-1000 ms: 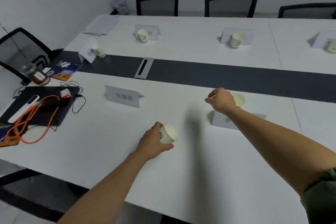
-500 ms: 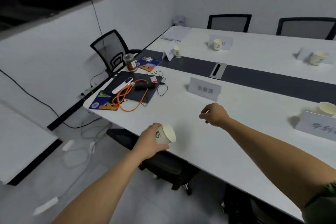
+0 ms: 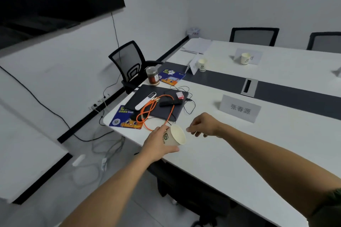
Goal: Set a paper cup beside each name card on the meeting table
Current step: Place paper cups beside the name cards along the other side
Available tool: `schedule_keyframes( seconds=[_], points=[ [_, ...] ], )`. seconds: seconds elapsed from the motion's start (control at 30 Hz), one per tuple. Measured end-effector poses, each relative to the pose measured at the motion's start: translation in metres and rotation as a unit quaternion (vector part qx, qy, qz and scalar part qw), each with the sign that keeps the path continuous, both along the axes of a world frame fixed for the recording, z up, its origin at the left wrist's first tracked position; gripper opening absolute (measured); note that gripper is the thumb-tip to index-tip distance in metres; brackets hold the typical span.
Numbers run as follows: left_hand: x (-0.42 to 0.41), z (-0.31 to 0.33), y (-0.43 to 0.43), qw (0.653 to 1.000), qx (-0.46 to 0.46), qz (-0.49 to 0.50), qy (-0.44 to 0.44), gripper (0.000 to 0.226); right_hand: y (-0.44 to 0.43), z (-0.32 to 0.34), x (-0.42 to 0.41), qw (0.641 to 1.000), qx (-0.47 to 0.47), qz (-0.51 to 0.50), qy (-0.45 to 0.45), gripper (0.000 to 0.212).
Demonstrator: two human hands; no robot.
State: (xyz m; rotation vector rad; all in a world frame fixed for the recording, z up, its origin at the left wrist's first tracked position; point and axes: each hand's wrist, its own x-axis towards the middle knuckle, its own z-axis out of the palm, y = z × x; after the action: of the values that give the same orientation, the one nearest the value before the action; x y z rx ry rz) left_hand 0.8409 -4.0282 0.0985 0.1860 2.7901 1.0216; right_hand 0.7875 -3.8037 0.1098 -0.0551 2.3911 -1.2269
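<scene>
Left hand (image 3: pixel 156 145) grips paper cup (image 3: pixel 174 135), tilted, above table (image 3: pixel 230 162) edge.

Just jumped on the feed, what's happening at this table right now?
A person is setting paper cups by name cards on a white meeting table. The left hand holds a tilted paper cup above the near table edge; the right hand hovers beside it, loosely curled and holding nothing. The nearest name card has no cup by it. Two far cards each have a cup.
</scene>
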Motion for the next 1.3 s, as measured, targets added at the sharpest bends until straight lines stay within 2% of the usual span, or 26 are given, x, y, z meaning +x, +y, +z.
schedule_keyframes(
  seconds=[0.2, 0.43, 0.67, 0.87, 1.03, 1.2, 1.3],
  points=[
    [-0.078, 0.002, 0.001, 0.999, 0.008, -0.035, -0.025, 0.072, -0.009, -0.004, -0.063, 0.999, -0.024, -0.008, -0.035, 0.02],
    [-0.146, -0.011, 0.03, 0.993, 0.025, -0.103, -0.053, 0.064, 0.013, -0.012, -0.106, 0.995, -0.028, -0.072, -0.064, 0.009],
    [-0.22, -0.031, 0.072, 0.976, 0.006, -0.201, -0.087, 0.068, 0.06, -0.025, -0.133, 0.979, 0.004, -0.19, -0.07, 0.01],
    [-0.284, -0.067, 0.103, 0.957, -0.056, -0.265, -0.105, 0.057, 0.125, -0.023, -0.154, 0.934, 0.035, -0.349, -0.065, 0.009],
    [-0.292, -0.115, 0.143, 0.933, -0.104, -0.327, -0.11, 0.05, 0.188, -0.034, -0.174, 0.862, 0.037, -0.504, -0.045, 0.012],
    [-0.297, -0.165, 0.17, 0.919, -0.183, -0.345, -0.052, 0.046, 0.232, -0.061, -0.208, 0.826, 0.06, -0.56, -0.035, 0.016],
    [-0.302, -0.193, 0.176, 0.91, -0.226, -0.344, -0.038, 0.052, 0.255, -0.085, -0.232, 0.809, 0.069, -0.583, -0.039, 0.02]
  ],
)
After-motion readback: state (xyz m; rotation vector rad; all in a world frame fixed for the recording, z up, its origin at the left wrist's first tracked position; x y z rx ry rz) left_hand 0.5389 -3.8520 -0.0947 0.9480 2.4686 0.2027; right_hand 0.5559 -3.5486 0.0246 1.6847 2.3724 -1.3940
